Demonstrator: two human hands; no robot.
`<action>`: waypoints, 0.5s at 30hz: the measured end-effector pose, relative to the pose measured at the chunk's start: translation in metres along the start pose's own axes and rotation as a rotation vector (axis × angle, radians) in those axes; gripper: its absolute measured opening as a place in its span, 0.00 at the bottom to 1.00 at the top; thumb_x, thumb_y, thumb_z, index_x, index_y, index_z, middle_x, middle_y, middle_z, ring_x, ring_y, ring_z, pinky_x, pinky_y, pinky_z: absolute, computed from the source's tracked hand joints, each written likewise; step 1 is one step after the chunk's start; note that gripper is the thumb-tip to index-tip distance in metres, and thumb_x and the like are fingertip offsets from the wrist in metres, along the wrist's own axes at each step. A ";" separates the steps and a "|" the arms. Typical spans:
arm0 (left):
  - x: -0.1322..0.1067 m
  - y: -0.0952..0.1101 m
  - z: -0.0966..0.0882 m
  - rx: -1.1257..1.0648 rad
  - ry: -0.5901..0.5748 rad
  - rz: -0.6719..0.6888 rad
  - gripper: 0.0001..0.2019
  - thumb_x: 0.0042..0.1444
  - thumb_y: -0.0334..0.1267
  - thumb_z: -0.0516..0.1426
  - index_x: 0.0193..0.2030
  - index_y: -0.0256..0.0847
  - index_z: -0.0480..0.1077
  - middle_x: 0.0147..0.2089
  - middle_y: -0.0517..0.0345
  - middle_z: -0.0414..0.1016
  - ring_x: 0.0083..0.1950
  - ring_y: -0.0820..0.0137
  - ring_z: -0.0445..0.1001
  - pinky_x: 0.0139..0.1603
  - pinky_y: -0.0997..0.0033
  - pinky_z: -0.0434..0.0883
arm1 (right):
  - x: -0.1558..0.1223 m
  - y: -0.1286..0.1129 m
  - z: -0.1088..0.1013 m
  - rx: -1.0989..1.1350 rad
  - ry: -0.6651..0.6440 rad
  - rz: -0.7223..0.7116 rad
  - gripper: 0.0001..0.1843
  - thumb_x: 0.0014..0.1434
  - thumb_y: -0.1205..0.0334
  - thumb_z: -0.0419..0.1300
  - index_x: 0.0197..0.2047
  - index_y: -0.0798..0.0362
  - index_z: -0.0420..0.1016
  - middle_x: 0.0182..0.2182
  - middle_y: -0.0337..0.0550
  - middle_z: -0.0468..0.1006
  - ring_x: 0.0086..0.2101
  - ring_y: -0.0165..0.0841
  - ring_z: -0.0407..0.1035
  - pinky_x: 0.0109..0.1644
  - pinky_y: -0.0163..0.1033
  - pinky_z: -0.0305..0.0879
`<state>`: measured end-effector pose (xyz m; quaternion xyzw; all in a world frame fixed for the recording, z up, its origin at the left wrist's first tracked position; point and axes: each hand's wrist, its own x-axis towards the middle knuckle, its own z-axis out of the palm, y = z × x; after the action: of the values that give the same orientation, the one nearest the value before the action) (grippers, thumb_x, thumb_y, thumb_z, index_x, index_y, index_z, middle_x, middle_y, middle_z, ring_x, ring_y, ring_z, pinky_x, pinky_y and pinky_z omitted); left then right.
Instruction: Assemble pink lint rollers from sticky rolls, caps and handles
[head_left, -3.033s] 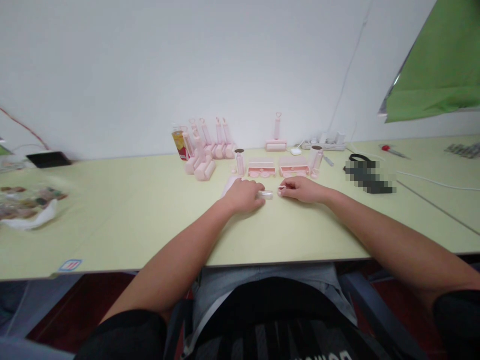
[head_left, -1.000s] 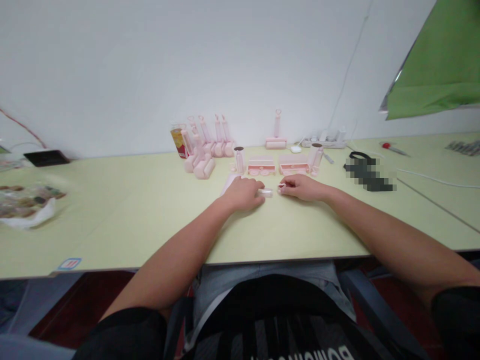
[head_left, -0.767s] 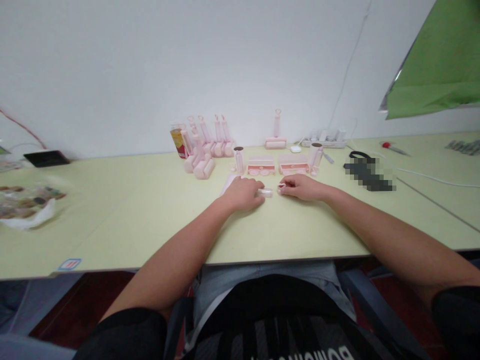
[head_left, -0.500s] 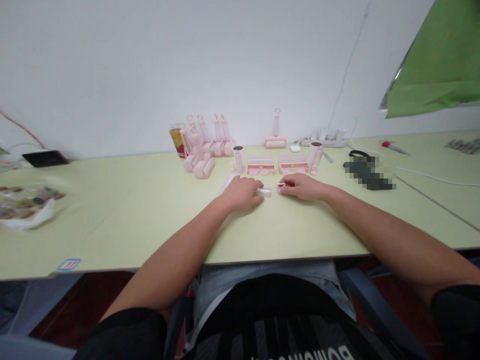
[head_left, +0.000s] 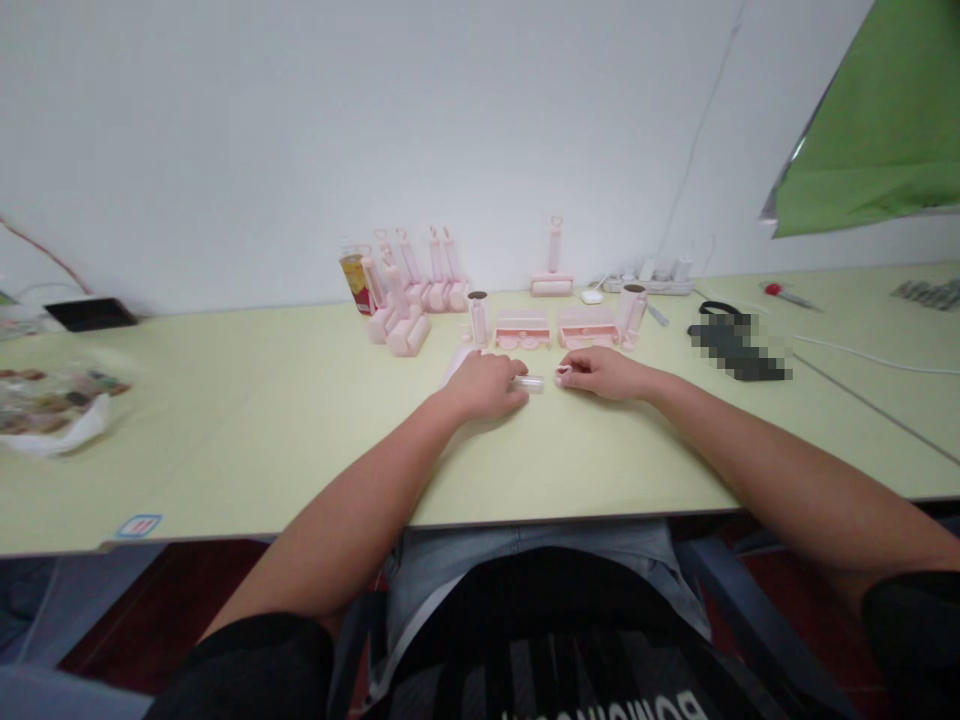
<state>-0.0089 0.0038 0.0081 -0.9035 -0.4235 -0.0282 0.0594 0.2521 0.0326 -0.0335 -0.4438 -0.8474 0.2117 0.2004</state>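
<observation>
My left hand [head_left: 489,386] is closed round a clear plastic tube [head_left: 531,384], whose end sticks out toward the right. Under and behind that hand lies something flat and pale pink [head_left: 459,362], mostly hidden. My right hand [head_left: 600,373] pinches a small pale pink piece [head_left: 562,374] at its fingertips, just right of the tube's end and apart from it. Beyond the hands lie two pale pink lint roller heads [head_left: 523,328] with open covers. A pink roll with a brown core [head_left: 478,318] stands by the left one, and a similar roll [head_left: 631,308] by the right one.
Several pink lint rollers [head_left: 409,330] stand at the back left beside a yellow carton [head_left: 355,280]. Another lint roller [head_left: 553,285] stands against the wall, near a white power strip [head_left: 660,285]. A blurred-out black object [head_left: 739,345] and a red-handled screwdriver [head_left: 780,292] lie right.
Hardly anything differs. Both hands keep their places and grips, and the view has shifted very slightly.
</observation>
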 end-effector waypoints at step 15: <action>0.000 0.002 -0.003 0.006 -0.007 -0.003 0.23 0.57 0.53 0.52 0.55 0.47 0.70 0.50 0.51 0.78 0.52 0.57 0.75 0.51 0.58 0.65 | -0.001 -0.003 -0.001 0.005 -0.003 0.006 0.21 0.59 0.44 0.57 0.40 0.54 0.76 0.28 0.39 0.72 0.29 0.32 0.63 0.33 0.37 0.53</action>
<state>-0.0076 0.0017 0.0108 -0.9027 -0.4252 -0.0240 0.0604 0.2510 0.0302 -0.0312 -0.4456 -0.8459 0.2150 0.1992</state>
